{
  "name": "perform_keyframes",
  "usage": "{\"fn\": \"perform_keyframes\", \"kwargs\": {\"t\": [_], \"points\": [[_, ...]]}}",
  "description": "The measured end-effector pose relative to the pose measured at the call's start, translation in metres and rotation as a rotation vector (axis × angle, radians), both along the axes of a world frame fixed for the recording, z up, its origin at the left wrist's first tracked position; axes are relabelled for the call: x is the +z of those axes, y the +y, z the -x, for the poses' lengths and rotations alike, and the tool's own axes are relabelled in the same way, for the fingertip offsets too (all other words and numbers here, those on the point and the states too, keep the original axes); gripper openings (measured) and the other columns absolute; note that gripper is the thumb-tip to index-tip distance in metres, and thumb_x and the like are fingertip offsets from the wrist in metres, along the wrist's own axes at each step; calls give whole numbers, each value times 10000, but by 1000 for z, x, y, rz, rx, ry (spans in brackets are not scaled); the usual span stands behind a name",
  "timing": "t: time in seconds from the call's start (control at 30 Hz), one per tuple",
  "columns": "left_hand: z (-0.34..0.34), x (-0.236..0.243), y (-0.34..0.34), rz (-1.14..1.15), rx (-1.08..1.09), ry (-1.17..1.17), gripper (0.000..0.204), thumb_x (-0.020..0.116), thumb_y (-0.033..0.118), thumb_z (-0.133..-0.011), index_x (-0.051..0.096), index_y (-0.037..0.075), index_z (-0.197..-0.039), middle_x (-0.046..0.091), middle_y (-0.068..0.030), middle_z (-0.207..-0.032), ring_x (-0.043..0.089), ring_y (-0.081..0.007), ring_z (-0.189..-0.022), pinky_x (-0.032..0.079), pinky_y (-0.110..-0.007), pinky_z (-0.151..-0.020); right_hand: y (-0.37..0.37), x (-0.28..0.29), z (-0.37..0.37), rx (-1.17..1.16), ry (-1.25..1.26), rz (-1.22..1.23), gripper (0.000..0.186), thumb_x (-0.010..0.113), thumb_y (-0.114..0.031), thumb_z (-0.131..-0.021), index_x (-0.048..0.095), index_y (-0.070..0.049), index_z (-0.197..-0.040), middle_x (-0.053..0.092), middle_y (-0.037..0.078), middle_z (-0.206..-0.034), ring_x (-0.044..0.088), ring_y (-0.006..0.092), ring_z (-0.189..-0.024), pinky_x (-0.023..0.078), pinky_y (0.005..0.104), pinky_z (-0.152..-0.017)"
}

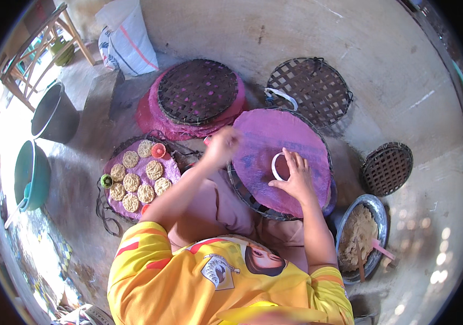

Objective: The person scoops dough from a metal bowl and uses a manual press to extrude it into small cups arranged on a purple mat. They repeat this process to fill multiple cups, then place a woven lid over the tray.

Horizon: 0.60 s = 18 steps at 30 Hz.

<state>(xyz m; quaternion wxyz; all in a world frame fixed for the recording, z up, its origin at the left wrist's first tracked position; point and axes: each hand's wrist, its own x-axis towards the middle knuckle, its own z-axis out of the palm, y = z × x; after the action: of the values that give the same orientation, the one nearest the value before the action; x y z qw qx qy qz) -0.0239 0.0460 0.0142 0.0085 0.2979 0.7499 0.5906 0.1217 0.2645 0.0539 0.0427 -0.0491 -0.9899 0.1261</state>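
My right hand (298, 177) grips a white ring (275, 167) between thumb and fingers, over the purple sheet (264, 127). The sheet lies on a round woven bamboo tray (240, 190) in front of me. My left hand (222, 147) is lifted near the sheet's left edge. Motion smears its fingers, and a bit of red shows beside it; whether it holds that cannot be made out. To the left, several round, pale noodle-like cakes (131, 182) lie on a second purple-lined tray (173, 172), with a small red cup (158, 150) among them.
A metal basin (381, 215) of pale dough-like mass (357, 230) with sticks in it stands at right. Woven trays (310, 89) and a smaller basket (387, 169) lie behind. Stacked purple sheets carry another tray (198, 89). Buckets (58, 116) and a white sack (131, 46) stand left.
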Motion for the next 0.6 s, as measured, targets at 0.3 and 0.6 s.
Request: {"fn": "perform_keyframes", "kwargs": {"t": [0.3, 0.6], "points": [[98, -130, -28, 1220, -292, 318, 468, 580, 147, -745, 518, 125, -1208, 511, -107, -1210, 453, -252, -1188, 166, -534, -1081, -42, -7, 38, 107, -56, -33, 1056, 792, -495, -504, 295, -213, -1392, 402, 116, -1307, 404, 333, -1154, 357, 484, -932], [116, -138, -23, 1172, -363, 410, 320, 552, 150, -745, 566, 69, -1054, 598, -127, -1032, 553, -264, -1038, 352, -418, -951, -48, -11, 43, 235, -32, 40, 1060, 790, -519, -476, 326, -211, -1379, 404, 89, -1311, 397, 302, -1165, 343, 457, -946]]}}
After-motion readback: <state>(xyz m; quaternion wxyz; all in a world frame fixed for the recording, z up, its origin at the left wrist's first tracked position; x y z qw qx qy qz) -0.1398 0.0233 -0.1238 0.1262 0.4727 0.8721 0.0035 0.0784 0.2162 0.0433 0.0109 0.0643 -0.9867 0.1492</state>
